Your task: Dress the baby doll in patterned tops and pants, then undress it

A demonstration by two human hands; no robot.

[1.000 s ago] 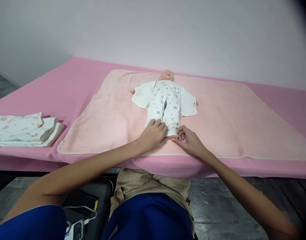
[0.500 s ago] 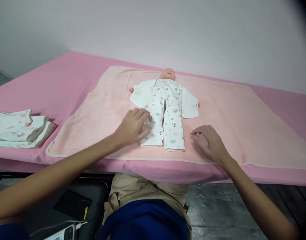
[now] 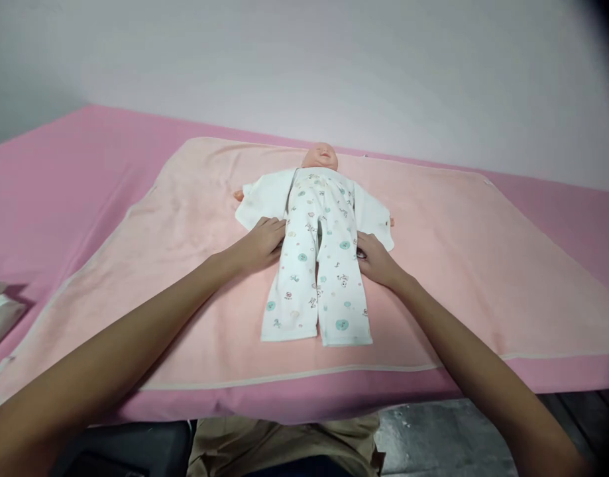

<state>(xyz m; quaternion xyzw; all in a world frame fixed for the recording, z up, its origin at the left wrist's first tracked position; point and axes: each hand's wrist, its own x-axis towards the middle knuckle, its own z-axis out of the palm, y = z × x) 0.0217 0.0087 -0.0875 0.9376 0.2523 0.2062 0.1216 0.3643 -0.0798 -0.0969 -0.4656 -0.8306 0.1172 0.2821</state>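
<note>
- The left hand [image 3: 264,242] is resting at the left edge of the trousers [image 3: 301,255], its fingers lying close together and their tips going out of sight at the cloth; I cannot tell whether they are pinching it.
- The right hand [image 3: 378,260] is curling inward at the opposite edge of the trousers, across from the left hand; its fingertips are partly hiding, so I cannot tell whether they are gripping cloth.
- The trousers, white with small prints, are lying along the front of the doll [image 3: 320,157], the waist sitting high near its neck, the legs running toward the person and both hems lying flat on the blanket [image 3: 458,245].
- The doll is lying on its back, its head pointing toward the wall [image 3: 304,73].
- The shirt [image 3: 272,197] is spreading its white sleeves to both sides, and the doll's hands are poking out at the ends.
- The peach blanket is covering much of the pink sheet [image 3: 50,192].
- A pale cloth [image 3: 3,311] is showing at the left edge of the view.
- Beige pants [image 3: 274,440] are showing below the sheet's near edge.
</note>
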